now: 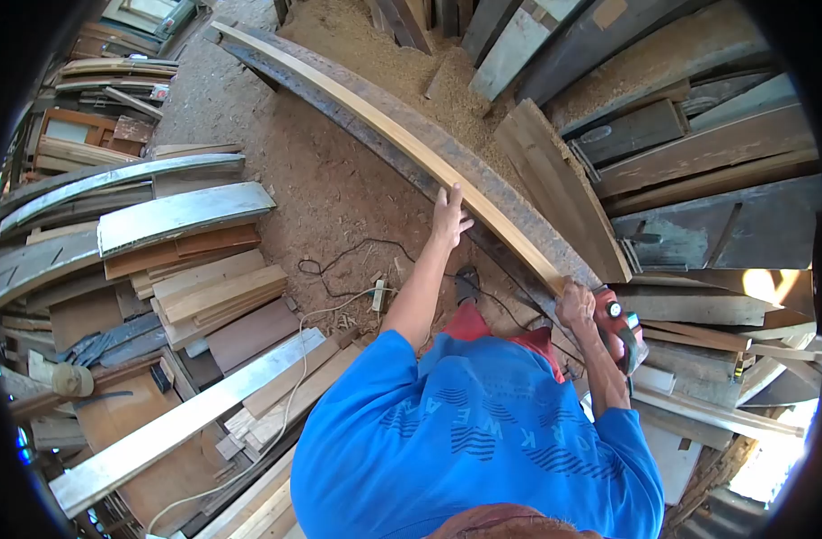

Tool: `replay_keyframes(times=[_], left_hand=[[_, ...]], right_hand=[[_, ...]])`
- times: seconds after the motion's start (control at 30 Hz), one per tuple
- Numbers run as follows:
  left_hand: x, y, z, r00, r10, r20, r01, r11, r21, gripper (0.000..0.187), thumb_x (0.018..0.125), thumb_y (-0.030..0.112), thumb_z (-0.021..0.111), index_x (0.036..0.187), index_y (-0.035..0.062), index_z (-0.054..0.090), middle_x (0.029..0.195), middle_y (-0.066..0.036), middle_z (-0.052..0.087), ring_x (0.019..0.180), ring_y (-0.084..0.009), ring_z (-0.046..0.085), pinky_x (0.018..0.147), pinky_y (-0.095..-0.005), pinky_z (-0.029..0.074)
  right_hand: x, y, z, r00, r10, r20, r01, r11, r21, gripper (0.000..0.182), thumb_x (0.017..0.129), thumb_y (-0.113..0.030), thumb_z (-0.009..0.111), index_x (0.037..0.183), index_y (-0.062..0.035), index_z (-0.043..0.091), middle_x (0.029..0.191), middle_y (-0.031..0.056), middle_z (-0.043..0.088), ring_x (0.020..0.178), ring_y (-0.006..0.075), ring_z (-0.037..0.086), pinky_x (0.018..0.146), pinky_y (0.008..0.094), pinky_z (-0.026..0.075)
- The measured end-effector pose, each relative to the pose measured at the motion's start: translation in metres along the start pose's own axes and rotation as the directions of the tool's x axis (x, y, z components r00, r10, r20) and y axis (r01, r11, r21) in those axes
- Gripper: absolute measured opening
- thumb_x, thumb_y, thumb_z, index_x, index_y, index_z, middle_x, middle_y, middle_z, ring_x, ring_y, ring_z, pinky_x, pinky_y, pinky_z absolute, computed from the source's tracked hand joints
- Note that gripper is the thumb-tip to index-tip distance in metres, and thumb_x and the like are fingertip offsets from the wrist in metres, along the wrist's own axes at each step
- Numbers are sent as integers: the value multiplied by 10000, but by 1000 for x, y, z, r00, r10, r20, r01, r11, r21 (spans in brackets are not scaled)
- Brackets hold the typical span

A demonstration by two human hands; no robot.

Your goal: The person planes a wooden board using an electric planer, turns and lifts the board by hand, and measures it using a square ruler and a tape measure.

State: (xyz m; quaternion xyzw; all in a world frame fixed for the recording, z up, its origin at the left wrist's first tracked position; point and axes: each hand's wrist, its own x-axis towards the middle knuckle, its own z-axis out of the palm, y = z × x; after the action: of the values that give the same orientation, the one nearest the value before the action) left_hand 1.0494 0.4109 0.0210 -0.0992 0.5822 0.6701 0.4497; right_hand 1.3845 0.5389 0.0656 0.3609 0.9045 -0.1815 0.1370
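A long, light-coloured wooden strip (402,135) lies along a narrow, worn workbench (509,193) that runs from upper left to lower right. My left hand (448,217) holds the strip's near edge around its middle, some fingers partly hidden. At the near end of the strip, my right hand (576,305) is closed around the wood. Just right of that hand sits a red power tool (619,332), probably an electric planer, on the end of the bench.
Stacked boards (218,301) fill the left side. Planks (707,162) lean and lie on the right, with a wide board (563,184) close to the bench. A dark cable (366,242) and a white power socket (378,295) lie on the shaving-strewn floor (312,180).
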Motion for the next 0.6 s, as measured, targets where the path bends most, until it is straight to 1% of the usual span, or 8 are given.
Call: replay_keyframes(times=[0.03,0.07,0.17,0.2,0.4,0.5,0.57,0.6], left_hand=[[15,2,3,999,-30,35,29,999,26,993,929,547,674,1616,172,62,1617,-243,202,1405,-567,303,1071,-679,371],[27,2,6,998,-60,-37,63,992,107,874,940,440,707,1586,165,188,1573,-219,309,1375,-503,393,1034,-671,420],[53,-5,-3,998,-51,-25,54,983,177,711,952,350,711,1509,133,326,1491,-173,433,1323,-410,482,1008,-673,443],[51,-3,-2,998,-42,-43,48,986,158,635,928,349,739,1434,135,420,1377,-150,520,1248,-380,508,979,-632,476],[74,35,-24,993,-11,-115,29,986,161,677,909,347,754,1450,142,405,1417,-178,478,1248,-444,490,983,-643,475],[100,58,-46,991,32,-129,-12,988,154,703,906,350,754,1463,124,389,1445,-207,451,1268,-471,479,982,-652,472],[99,83,-51,987,50,-150,-18,977,211,757,907,360,755,1490,87,358,1467,-216,436,1296,-463,471,976,-627,487],[113,79,-60,966,153,-210,-88,953,289,816,895,339,766,1511,51,315,1488,-236,415,1329,-460,445,1036,-620,430]], right_hand=[[4,2,3,1000,3,6,-3,1000,11,313,757,-74,631,1064,-24,598,919,233,712,911,399,711,805,503,569],[7,3,8,1000,8,13,-8,1000,21,320,752,-70,631,1067,-26,598,913,231,713,908,401,711,801,503,568],[7,2,7,998,59,31,-60,998,30,335,762,-106,679,1079,-34,601,909,228,716,902,409,711,789,503,566],[6,-1,6,996,82,36,-83,996,26,341,766,-124,696,1081,-35,600,913,229,716,906,410,710,791,503,565],[13,-23,3,961,253,115,-264,960,97,549,828,-245,745,1296,-38,546,1050,268,707,1016,442,682,880,526,535],[14,-36,0,968,248,23,-248,952,180,576,835,-237,748,1327,-29,532,1097,279,692,1040,449,670,906,521,523],[16,-52,-5,954,298,42,-301,938,171,620,841,-224,745,1378,-42,493,1275,284,612,1174,442,602,994,518,470],[16,-57,-2,954,299,16,-297,938,176,628,842,-223,742,1387,-46,484,1325,281,582,1213,439,576,1022,516,450]])
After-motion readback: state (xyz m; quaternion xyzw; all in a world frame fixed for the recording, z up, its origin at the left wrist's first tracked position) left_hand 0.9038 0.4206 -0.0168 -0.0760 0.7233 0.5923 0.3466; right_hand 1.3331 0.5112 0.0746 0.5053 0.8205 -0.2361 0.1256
